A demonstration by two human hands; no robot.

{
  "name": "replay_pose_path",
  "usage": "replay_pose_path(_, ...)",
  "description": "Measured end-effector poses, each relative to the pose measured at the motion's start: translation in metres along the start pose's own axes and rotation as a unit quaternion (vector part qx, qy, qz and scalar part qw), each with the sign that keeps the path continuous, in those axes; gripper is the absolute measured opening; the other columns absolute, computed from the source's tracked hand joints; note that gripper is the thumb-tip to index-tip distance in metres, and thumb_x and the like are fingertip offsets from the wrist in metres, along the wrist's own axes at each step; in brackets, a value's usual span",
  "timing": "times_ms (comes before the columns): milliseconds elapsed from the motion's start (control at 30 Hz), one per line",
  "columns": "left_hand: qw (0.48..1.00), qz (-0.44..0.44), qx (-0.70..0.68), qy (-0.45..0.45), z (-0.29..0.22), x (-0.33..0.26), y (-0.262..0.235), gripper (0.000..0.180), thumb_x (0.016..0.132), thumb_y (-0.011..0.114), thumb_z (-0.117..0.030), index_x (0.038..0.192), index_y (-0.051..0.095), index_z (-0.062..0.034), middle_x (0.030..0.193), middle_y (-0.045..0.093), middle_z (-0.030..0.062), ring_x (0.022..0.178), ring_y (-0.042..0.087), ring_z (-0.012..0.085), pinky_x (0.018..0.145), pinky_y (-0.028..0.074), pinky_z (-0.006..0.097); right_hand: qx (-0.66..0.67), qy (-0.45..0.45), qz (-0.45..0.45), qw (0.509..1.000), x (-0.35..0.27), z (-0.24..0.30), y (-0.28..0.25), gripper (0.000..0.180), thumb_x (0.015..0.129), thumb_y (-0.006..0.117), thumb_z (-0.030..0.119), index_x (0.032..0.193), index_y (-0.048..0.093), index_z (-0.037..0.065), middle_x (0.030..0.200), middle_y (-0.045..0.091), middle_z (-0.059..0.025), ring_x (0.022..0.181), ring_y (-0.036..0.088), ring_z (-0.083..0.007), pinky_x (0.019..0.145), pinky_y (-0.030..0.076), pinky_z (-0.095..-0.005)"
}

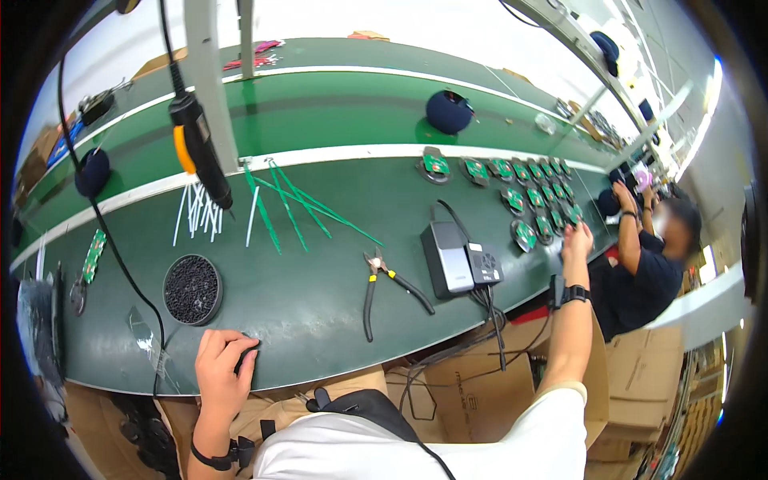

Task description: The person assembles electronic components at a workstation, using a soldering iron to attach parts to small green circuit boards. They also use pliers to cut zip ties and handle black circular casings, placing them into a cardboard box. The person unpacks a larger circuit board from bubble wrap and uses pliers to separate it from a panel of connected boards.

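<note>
My right hand (pixel 578 240) reaches far out to the right, its fingers closed at the near edge of a round unit with a green circuit board (pixel 573 214). That unit belongs to a group of similar board units (pixel 524 234) laid in rows on the green table. Close to the table's front edge, my left hand (pixel 224 368) is curled, thumb and fingers pinching a small black piece (pixel 246 354) that is partly hidden. A round tub of black pellets (pixel 193 290) stands just beyond it. Pliers with black and yellow handles (pixel 376 276) lie mid-table, jaws pointing away.
An electric screwdriver (pixel 196 148) hangs at the left over white strips (pixel 196 212) and green strips (pixel 300 204). A grey-black box with cables (pixel 450 260) sits right of the pliers. Dark blue round shells (pixel 449 112) rest farther back. A co-worker (pixel 648 264) works at the right.
</note>
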State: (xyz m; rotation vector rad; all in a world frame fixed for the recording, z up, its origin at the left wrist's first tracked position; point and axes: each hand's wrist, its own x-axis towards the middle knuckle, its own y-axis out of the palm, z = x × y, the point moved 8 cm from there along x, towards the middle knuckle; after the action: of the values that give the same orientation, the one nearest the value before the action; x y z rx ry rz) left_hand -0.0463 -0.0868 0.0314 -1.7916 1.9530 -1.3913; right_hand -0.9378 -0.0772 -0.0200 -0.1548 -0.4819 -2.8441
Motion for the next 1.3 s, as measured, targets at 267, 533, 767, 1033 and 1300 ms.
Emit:
replay_pose_path(267,1.000,0.003,0.019,0.005,0.017,-0.005,0.000,0.019,0.074,0.078,-0.001,0.091,0.073,-0.0084,0.093,0.065,0.0091,0.087,0.062,0.0304,0.075,0.051,0.041,-0.239,-0.052,0.277,0.929,0.119,-0.034,0.020,0.038,0.111,0.046,0.029,0.129,0.066,0.002,0.118,0.072,-0.0127,0.102,0.071,-0.0251,0.084,0.058,-0.0393)
replay_pose_path(533,0.998,-0.043,0.020,0.034,0.018,-0.021,0.000,0.012,0.083,0.074,-0.011,0.093,0.068,-0.0095,0.097,0.060,0.0044,0.093,0.059,0.0254,0.077,0.052,0.039,-0.462,-0.171,0.194,0.848,0.006,-0.009,0.139,0.029,0.107,0.052,0.022,0.123,0.070,0.006,0.107,0.071,-0.0135,0.096,0.069,-0.0231,0.081,0.058,-0.0355)
replay_pose_path(767,1.000,-0.011,0.011,0.027,0.018,-0.020,0.005,0.009,0.086,0.075,-0.012,0.092,0.069,-0.0105,0.094,0.059,0.0038,0.095,0.058,0.0234,0.080,0.051,0.038,-0.482,-0.187,0.203,0.831,-0.078,0.034,0.182,0.029,0.106,0.056,0.022,0.126,0.069,0.005,0.113,0.070,-0.0172,0.098,0.068,-0.0238,0.082,0.058,-0.0352)
replay_pose_path(1033,0.959,-0.251,-0.128,0.032,0.018,-0.016,-0.149,0.009,0.084,0.074,-0.003,0.092,0.072,-0.0070,0.086,0.069,0.0078,0.076,0.068,0.0290,0.069,0.055,0.039,-0.393,-0.214,0.192,0.873,-0.192,0.160,0.160,0.032,0.104,0.061,0.022,0.129,0.067,0.003,0.120,0.069,-0.0214,0.101,0.067,-0.0245,0.083,0.058,-0.0348)
replay_pose_path(1300,0.916,-0.235,0.303,-0.115,0.243,0.184,-0.247,0.020,0.086,0.071,-0.015,0.105,0.073,-0.0075,0.104,0.073,0.0109,0.105,0.070,0.0349,0.088,0.057,0.048,-0.263,-0.097,0.442,0.852,-0.465,0.114,0.134,0.018,0.097,0.069,0.009,0.112,0.069,0.000,0.093,0.072,-0.0092,0.078,0.067,-0.0199,0.070,0.059,-0.0311)
